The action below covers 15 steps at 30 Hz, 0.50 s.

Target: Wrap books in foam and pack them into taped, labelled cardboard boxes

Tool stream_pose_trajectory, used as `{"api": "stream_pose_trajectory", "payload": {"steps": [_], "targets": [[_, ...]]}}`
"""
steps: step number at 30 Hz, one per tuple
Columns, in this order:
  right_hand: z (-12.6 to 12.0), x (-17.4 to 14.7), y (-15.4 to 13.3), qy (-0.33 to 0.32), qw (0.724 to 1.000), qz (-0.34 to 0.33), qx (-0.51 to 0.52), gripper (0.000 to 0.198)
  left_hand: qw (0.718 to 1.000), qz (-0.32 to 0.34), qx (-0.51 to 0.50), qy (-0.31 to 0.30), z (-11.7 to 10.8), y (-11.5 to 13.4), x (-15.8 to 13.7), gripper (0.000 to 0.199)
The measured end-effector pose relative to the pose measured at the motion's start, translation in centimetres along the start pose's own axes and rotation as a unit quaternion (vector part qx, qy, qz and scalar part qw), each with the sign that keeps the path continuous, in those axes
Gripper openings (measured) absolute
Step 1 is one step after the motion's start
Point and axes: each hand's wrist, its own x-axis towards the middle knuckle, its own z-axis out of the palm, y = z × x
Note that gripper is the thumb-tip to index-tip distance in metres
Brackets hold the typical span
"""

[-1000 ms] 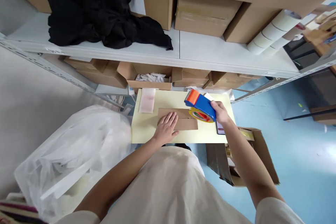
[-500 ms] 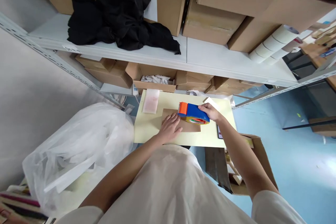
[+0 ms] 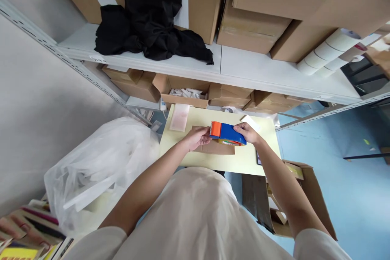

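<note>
My right hand (image 3: 246, 131) grips a blue and orange tape dispenser (image 3: 230, 131) by its rear end, holding it over the table. A roll of tape shows under its blue body. At the orange, toothed front end is my left hand (image 3: 196, 138), its fingers drawn together in a pinch. Whatever lies between those fingertips is too small to make out. Beneath both hands a flat brown cardboard box (image 3: 217, 149) rests on the pale yellow table (image 3: 175, 146), partly covered by the hands and dispenser.
A pinkish-white packet (image 3: 180, 118) lies at the table's far left. A phone (image 3: 258, 157) sits near the right edge. Shelves (image 3: 195, 69) with boxes and black cloth (image 3: 152, 20) rise behind. A plastic bag (image 3: 103, 170) stands left, an open carton (image 3: 313, 199) right.
My left hand has lifted from lying flat on the cardboard and closed its fingers at the dispenser's front end. My right hand still holds the tape dispenser. The view has shifted slightly.
</note>
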Motion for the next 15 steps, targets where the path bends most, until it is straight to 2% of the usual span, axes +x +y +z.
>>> {"api": "stream_pose_trajectory", "payload": {"steps": [3, 6, 9, 12, 15], "targets": [[0.0, -0.1, -0.2, -0.009, 1.0, -0.009, -0.011, 0.057, 0.995, 0.048, 0.088, 0.026, 0.1, 0.1, 0.2, 0.014], [0.2, -0.2, -0.7, -0.014, 0.999, -0.013, -0.045, 0.057, 0.977, 0.114, 0.172, 0.055, -0.1, 0.4, 0.2, 0.013], [0.5, -0.2, -1.6, -0.015, 0.995, -0.005, -0.098, 0.056, 0.968, 0.128, 0.2, 0.081, -1.0, 0.6, -0.3, 0.014], [0.8, -0.4, -2.5, -0.025, 0.99, 0.005, -0.135, 0.055, 0.966, 0.123, 0.199, 0.108, -3.1, 0.6, -1.1, 0.016], [1.0, -0.6, -3.1, -0.028, 0.986, 0.016, -0.161, 0.054, 0.958, 0.141, 0.203, 0.144, -6.4, 0.7, -1.8, 0.022]]}}
